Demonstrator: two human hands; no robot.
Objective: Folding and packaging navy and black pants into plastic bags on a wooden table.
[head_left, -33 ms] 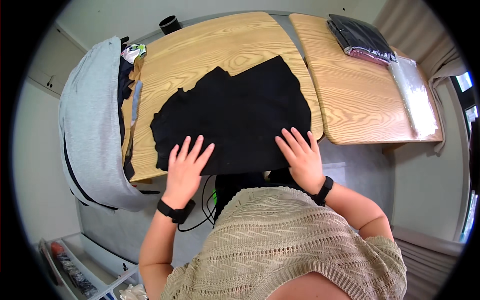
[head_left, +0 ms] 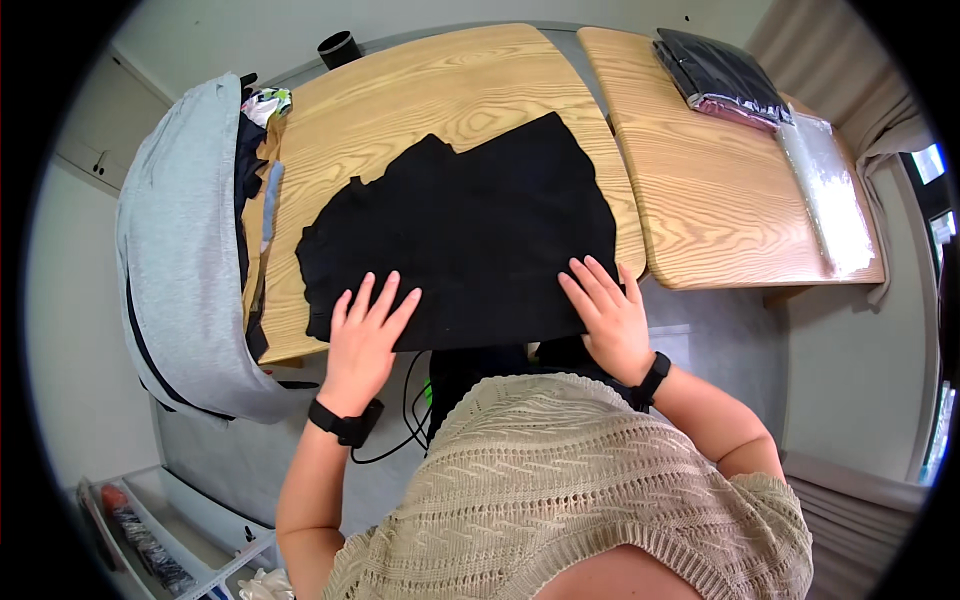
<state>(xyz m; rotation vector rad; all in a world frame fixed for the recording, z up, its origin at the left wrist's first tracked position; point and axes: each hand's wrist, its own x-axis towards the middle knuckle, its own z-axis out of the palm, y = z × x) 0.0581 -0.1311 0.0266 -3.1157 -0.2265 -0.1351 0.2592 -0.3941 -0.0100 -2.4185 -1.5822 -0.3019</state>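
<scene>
A black garment [head_left: 460, 230] lies spread on the wooden table in front of me, its far edge uneven and its near edge almost straight. Its exact kind I cannot make out. My left hand [head_left: 365, 335] rests flat on the near left part of the cloth, fingers spread. Near the right corner, my right hand [head_left: 610, 315] lies on the fabric in the same way, fingers stretched out and pointing away from me. Neither hand grips the cloth.
Left of the wooden table [head_left: 480, 75] hangs a pile of clothes under a light grey garment [head_left: 180, 250]. A second table [head_left: 700, 190] to the right carries dark packaged clothing [head_left: 720, 75] and clear plastic bags [head_left: 825, 190]. A black bin [head_left: 340, 48] stands behind.
The black garment has shifted slightly to the left. My left hand has moved a little left with it, while my right hand has slid barely to the right.
</scene>
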